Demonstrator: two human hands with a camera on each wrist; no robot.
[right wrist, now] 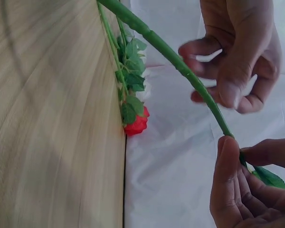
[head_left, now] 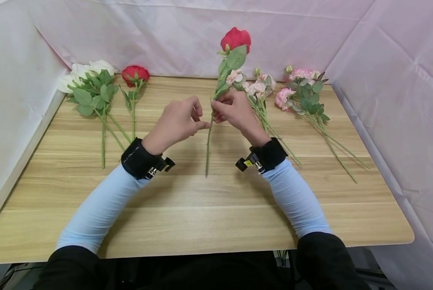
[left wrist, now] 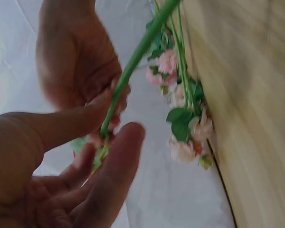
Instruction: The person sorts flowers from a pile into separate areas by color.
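A red rose (head_left: 236, 39) stands upright above the wooden table (head_left: 202, 225). My right hand (head_left: 217, 112) grips its green stem (head_left: 208, 149) just under the leaves. The stem's lower end hangs free close to the tabletop. My left hand (head_left: 202, 121) is beside the stem with loosely curled fingers, and its index fingertip touches the stem below the right hand. In the left wrist view the left hand (left wrist: 118, 137) is spread around the stem (left wrist: 137, 52) and holds nothing. In the right wrist view the right hand (right wrist: 237, 156) pinches the stem (right wrist: 175, 57), with the left hand (right wrist: 237, 61) behind it.
White roses (head_left: 89, 76) and a second red rose (head_left: 134, 74) lie at the back left. Two bunches of pink flowers (head_left: 254, 86) (head_left: 300, 86) lie at the back right, stems pointing toward me. White cloth walls enclose the table on three sides.
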